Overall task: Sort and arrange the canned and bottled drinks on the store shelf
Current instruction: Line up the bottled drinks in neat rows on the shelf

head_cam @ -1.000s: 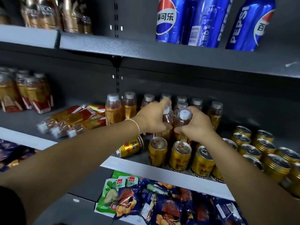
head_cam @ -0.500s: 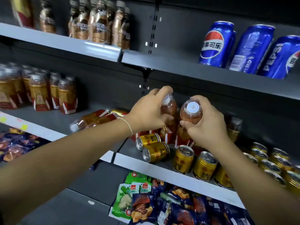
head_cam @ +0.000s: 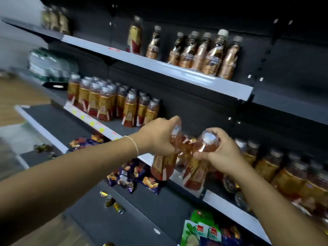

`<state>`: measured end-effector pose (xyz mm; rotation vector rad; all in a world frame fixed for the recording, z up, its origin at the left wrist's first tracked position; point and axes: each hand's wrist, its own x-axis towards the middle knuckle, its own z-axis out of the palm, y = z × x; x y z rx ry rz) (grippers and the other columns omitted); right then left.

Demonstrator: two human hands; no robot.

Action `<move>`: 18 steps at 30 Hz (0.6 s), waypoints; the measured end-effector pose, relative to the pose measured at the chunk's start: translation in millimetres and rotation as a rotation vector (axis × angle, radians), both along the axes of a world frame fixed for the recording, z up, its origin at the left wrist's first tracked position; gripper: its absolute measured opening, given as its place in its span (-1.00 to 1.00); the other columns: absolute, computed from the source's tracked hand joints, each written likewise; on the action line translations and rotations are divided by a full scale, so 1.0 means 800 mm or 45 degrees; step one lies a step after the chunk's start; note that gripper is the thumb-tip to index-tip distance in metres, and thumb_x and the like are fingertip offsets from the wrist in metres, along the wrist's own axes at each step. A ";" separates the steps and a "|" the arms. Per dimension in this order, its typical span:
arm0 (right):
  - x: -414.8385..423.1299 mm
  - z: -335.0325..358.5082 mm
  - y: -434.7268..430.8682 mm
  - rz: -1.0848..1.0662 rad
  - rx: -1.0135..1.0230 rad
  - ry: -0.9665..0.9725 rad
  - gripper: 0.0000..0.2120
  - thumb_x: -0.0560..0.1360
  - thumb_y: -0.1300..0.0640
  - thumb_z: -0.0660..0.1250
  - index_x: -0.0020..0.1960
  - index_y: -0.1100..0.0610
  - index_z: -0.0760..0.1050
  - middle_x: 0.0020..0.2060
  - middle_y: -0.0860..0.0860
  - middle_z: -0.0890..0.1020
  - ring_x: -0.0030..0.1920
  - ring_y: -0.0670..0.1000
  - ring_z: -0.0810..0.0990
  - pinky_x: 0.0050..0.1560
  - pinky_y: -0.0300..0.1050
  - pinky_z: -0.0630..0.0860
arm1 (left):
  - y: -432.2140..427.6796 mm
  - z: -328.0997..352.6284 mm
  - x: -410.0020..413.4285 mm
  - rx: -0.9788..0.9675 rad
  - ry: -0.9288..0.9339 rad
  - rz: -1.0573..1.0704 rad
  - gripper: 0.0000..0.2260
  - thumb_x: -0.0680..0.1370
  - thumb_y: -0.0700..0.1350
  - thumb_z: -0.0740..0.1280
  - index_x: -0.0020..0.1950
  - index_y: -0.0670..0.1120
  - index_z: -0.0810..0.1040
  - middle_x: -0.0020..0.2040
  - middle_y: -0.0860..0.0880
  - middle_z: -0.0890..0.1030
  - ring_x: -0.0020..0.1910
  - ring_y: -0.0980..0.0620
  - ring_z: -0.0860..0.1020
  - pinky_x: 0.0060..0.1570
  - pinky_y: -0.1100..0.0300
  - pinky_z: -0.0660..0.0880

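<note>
My left hand (head_cam: 158, 137) grips the neck of a tea bottle (head_cam: 164, 165) with a gold and red label. My right hand (head_cam: 221, 151) grips the shoulder of a second tea bottle (head_cam: 197, 172) of the same kind, its white cap facing me. Both bottles hang tilted in the air in front of the middle shelf (head_cam: 99, 127), close to each other. A group of matching tea bottles (head_cam: 113, 102) stands upright on that shelf to the left. More of them (head_cam: 287, 173) stand to the right, blurred.
The upper shelf (head_cam: 186, 71) carries brown coffee bottles (head_cam: 204, 54). Water bottle packs (head_cam: 51, 66) sit far left. Snack bags (head_cam: 131, 174) lie on the lower shelf, with green packets (head_cam: 200, 231) at the bottom. The view is motion-blurred.
Both hands lifted the two tea bottles off the shelf among the gold cans and carried them leftward. The view swung left; the Pepsi cans and gold cans left the frame.
</note>
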<state>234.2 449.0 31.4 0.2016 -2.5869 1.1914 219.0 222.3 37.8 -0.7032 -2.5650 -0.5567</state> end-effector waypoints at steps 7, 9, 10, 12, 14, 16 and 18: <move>-0.048 -0.033 -0.155 0.349 -0.108 -0.310 -0.44 0.17 0.24 0.63 -0.06 -0.27 0.50 -0.19 -0.11 0.69 -0.23 -0.04 0.70 -0.40 0.01 0.63 | -0.150 -0.038 0.002 -0.148 -0.195 0.325 -0.43 0.39 -0.03 0.38 0.35 -0.11 0.31 -0.44 0.00 0.49 -0.45 0.08 0.45 -0.61 0.16 0.29; -0.061 -0.035 -0.192 0.411 -0.093 -0.321 -0.41 0.17 0.23 0.63 0.01 -0.25 0.49 -0.14 -0.11 0.68 -0.17 -0.03 0.69 -0.41 -0.09 0.60 | -0.183 -0.046 -0.002 -0.105 -0.208 0.394 -0.46 0.38 -0.02 0.36 0.32 -0.10 0.31 -0.42 -0.04 0.51 -0.44 0.02 0.48 -0.56 0.09 0.40; -0.069 -0.036 -0.208 0.434 -0.095 -0.323 -0.40 0.18 0.23 0.63 0.04 -0.22 0.48 -0.10 -0.09 0.67 -0.14 -0.01 0.69 -0.40 -0.11 0.59 | -0.198 -0.048 -0.004 -0.083 -0.202 0.424 -0.45 0.38 -0.02 0.35 0.33 -0.09 0.31 -0.42 -0.04 0.51 -0.43 0.01 0.48 -0.54 0.10 0.40; -0.085 -0.035 -0.236 0.472 -0.097 -0.300 -0.41 0.20 0.25 0.64 0.05 -0.20 0.48 -0.08 -0.06 0.66 -0.14 0.01 0.68 -0.41 -0.09 0.59 | -0.222 -0.053 -0.011 -0.048 -0.181 0.475 -0.46 0.38 -0.02 0.35 0.33 -0.10 0.32 -0.41 -0.02 0.50 -0.39 -0.01 0.49 -0.50 0.12 0.40; -0.105 -0.035 -0.259 0.496 -0.090 -0.233 -0.43 0.19 0.24 0.65 -0.02 -0.23 0.49 -0.11 -0.08 0.66 -0.16 -0.02 0.68 -0.39 -0.04 0.62 | -0.242 -0.055 -0.020 -0.015 -0.166 0.523 -0.48 0.38 -0.03 0.36 0.30 -0.09 0.33 -0.35 -0.03 0.50 -0.31 -0.04 0.50 -0.45 0.09 0.43; -0.127 -0.036 -0.277 0.514 -0.096 -0.164 -0.43 0.15 0.24 0.66 -0.05 -0.24 0.50 -0.16 -0.16 0.67 -0.18 -0.07 0.69 -0.39 -0.13 0.61 | -0.258 -0.055 -0.034 0.014 -0.139 0.549 -0.50 0.38 -0.06 0.37 0.28 -0.07 0.34 -0.32 -0.05 0.53 -0.30 -0.06 0.51 -0.44 0.09 0.44; -0.155 -0.037 -0.291 0.525 -0.094 -0.100 -0.41 0.14 0.23 0.67 -0.03 -0.23 0.49 -0.16 -0.20 0.67 -0.16 -0.12 0.68 -0.33 -0.19 0.60 | -0.271 -0.055 -0.053 0.045 -0.111 0.572 -0.52 0.38 -0.06 0.38 0.26 -0.05 0.34 -0.33 -0.04 0.52 -0.33 -0.03 0.49 -0.47 0.13 0.39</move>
